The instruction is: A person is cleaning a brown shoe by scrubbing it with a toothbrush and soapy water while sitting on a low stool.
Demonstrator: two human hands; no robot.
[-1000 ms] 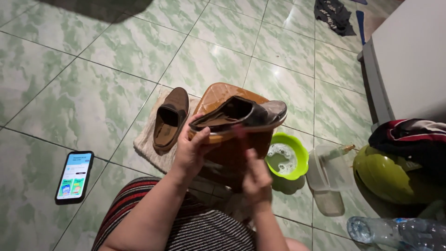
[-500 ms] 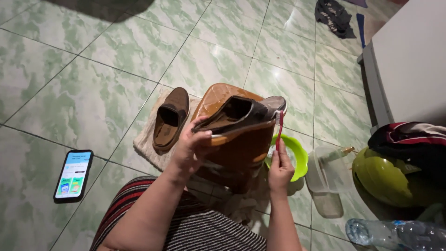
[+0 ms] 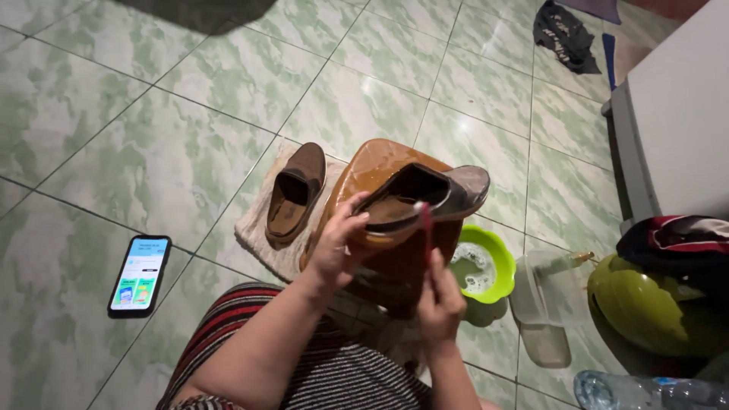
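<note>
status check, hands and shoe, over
Left hand grips shoe on stool. Right hand holds toothbrush at shoe's side. Nothing in the way.

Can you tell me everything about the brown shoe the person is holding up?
The brown slip-on shoe looks like leather, with a dark open inside and a worn grey toe. It lies on its side atop a glossy brown stool, toe pointing right. The left hand grips its heel end. The right hand holds a red-handled toothbrush with its bristles up against the shoe's edge.

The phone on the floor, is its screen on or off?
On. The phone lies face up on the tiles, and its screen glows with bright coloured content.
</note>
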